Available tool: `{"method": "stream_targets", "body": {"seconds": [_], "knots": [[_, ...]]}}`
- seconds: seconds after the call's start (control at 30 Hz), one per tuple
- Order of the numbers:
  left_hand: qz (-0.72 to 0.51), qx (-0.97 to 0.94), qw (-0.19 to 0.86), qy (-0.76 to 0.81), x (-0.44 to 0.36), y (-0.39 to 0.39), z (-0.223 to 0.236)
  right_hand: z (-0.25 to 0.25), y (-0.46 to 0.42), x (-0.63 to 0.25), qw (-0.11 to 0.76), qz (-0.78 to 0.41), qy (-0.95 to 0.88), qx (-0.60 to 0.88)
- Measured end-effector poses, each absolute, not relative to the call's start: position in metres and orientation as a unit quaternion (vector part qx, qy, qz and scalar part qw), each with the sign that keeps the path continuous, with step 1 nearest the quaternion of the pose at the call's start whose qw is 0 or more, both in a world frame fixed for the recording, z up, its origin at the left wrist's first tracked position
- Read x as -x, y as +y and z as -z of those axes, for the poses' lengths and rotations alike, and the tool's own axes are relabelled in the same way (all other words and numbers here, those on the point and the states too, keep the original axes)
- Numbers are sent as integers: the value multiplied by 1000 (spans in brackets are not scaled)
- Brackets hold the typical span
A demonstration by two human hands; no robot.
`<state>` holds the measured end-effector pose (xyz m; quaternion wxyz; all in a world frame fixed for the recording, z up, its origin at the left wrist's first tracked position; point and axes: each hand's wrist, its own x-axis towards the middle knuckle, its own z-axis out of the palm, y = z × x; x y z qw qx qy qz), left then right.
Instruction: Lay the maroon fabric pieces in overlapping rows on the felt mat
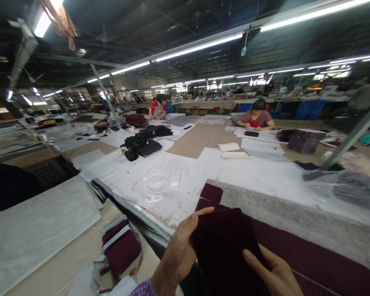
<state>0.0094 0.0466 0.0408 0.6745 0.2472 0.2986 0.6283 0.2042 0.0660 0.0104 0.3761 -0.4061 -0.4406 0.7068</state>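
Note:
A dark maroon fabric piece [225,242] hangs upright between my two hands, close to me. My left hand [180,244] grips its left edge, with one finger stretched along the upper corner. My right hand [273,269] holds the lower right side, the thumb lying on the front face and the other fingers behind the cloth. Beyond it on the table lie a small maroon cut piece [211,193] and a long maroon fabric panel [308,250], spread over a grey sheet [265,201]. The bottom of the held piece runs out of view.
A bundle of maroon pieces [123,248] lies at lower left, across the table edge [135,211]. A small white fan [156,185] stands on the white-covered table. Dark garments [144,142], a maroon stack [305,140] and a slanted metal post [354,133] are farther off. Two co-workers sit across.

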Motion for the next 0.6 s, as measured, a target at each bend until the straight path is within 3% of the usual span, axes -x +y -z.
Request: {"method": "stream_targets", "body": {"seconds": [0.6], "knots": [[-620,-225,699,274,-9,46,-36,-2,65,-198,406,-716,-403,399]]}}
